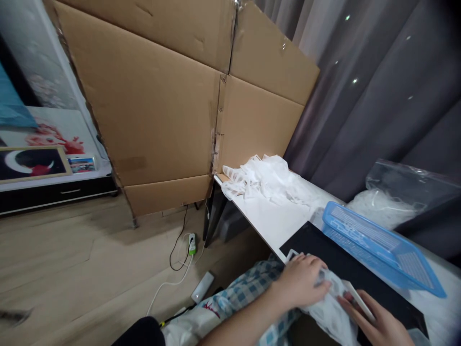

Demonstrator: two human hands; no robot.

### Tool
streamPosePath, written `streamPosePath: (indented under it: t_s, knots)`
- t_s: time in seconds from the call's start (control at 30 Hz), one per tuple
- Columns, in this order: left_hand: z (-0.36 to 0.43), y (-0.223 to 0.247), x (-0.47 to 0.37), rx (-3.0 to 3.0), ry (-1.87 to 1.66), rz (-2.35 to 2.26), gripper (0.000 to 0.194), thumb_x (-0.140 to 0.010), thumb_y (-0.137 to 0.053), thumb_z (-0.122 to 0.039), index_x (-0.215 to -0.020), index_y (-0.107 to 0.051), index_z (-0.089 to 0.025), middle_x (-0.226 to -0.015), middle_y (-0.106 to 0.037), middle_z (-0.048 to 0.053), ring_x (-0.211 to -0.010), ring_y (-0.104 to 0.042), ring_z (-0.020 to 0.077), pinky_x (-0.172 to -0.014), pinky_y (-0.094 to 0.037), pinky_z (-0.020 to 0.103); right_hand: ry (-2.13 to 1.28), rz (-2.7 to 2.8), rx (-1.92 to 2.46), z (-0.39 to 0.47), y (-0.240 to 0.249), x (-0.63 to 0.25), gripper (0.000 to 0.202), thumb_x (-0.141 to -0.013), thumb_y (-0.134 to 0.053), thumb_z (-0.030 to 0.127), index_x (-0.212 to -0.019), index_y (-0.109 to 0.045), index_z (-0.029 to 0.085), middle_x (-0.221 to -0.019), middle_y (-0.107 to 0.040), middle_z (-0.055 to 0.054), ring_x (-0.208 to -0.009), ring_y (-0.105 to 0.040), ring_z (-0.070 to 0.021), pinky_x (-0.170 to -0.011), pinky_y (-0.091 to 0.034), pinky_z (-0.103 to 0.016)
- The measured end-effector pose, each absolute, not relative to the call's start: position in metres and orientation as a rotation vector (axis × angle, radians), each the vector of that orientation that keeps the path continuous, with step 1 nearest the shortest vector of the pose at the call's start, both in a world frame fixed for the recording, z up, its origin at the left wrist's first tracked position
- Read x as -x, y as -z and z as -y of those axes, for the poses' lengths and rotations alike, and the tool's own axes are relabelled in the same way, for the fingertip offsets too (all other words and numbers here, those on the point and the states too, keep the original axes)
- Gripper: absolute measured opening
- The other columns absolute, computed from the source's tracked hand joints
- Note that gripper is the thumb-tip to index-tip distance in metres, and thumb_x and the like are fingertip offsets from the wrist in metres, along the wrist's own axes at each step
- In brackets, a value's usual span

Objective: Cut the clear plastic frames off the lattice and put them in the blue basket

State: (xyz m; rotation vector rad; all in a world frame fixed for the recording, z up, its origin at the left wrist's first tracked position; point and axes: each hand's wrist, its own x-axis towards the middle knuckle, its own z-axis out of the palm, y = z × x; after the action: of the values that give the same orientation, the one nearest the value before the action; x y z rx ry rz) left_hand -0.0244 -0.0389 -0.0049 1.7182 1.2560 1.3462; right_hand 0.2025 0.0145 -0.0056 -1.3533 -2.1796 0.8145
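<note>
My left hand (304, 280) is closed over a crumpled, whitish see-through sheet (334, 307) with pale patches on it. A small white edge with a dark part (292, 254) shows at its fingertips; the rest of that thing is hidden. In my right hand (382, 319) is a thin, flat white piece (360, 302), pinched between thumb and fingers and tilted, right against the sheet. What kind of piece it is, I cannot tell. Both hands are over the near edge of a black mat (363, 269).
Behind the mat stands a blue plastic basket (389, 250). A clear bag of white material (385, 206) lies beyond it. A heap of white sheets (266, 178) covers the table's far end, against a cardboard screen (154, 105). A power strip (192, 244) and cables lie on the floor.
</note>
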Motion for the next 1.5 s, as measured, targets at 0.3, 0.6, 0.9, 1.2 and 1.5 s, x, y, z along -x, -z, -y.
streamPosePath:
  t_s: [0.3,0.6,0.9,1.2,1.5]
  knots:
    - [0.028,-0.008,0.061,-1.956,-1.007,-1.212,0.024,-0.078,-0.079,-0.035,-0.087,-0.064,-0.018,-0.094,-0.063,0.004,-0.095,-0.062,0.023,-0.086,-0.044,0.031,-0.939,2.155,1.385,-0.026,-0.003,-0.198,0.045,-0.064,-0.071,0.06,-0.084,-0.067,0.02,-0.08,-0.073,-0.007,-0.08,-0.072,-0.0287,-0.064,-0.056,-0.027]
    - [0.032,-0.064,0.088,-1.748,-1.0,-0.839,0.039,-0.072,-0.081,-0.047,-0.089,-0.065,-0.016,-0.08,-0.063,0.0,-0.074,-0.057,0.0123,-0.067,-0.042,0.023,-0.412,1.924,1.11,0.007,-0.071,-0.192,0.035,-0.074,-0.073,0.049,-0.064,-0.055,0.021,-0.062,-0.049,0.001,-0.056,-0.049,-0.0154,-0.051,-0.04,-0.025]
    - [0.02,-0.111,0.108,-1.641,-0.813,-0.602,0.037,-0.064,-0.087,-0.033,-0.083,-0.061,-0.015,-0.077,-0.063,-0.001,-0.068,-0.057,0.0106,-0.063,-0.046,0.022,-0.592,1.897,1.042,0.039,-0.122,-0.179,0.04,-0.089,-0.064,0.042,-0.059,-0.049,0.02,-0.07,-0.062,-0.005,-0.073,-0.063,-0.0207,-0.06,-0.045,-0.028]
    - [0.004,-0.118,0.128,-1.55,-0.861,-0.706,0.034,-0.065,-0.083,-0.031,-0.077,-0.055,-0.015,-0.072,-0.054,-0.005,-0.049,-0.042,0.0018,-0.044,-0.036,0.015,-1.152,2.124,1.169,0.038,-0.133,-0.213,0.034,-0.077,-0.077,0.047,-0.08,-0.059,0.018,-0.071,-0.054,0.002,-0.058,-0.048,-0.0097,-0.052,-0.039,-0.021]
    - [-0.025,-0.142,0.112,-1.646,-0.994,-0.722,0.036,-0.073,-0.081,-0.028,-0.104,-0.067,-0.015,-0.102,-0.068,0.003,-0.079,-0.065,0.0096,-0.066,-0.052,0.018,-0.825,1.99,1.277,0.036,-0.144,-0.251,0.025,-0.079,-0.076,0.044,-0.077,-0.076,0.019,-0.086,-0.073,-0.006,-0.082,-0.067,-0.0195,-0.07,-0.054,-0.027]
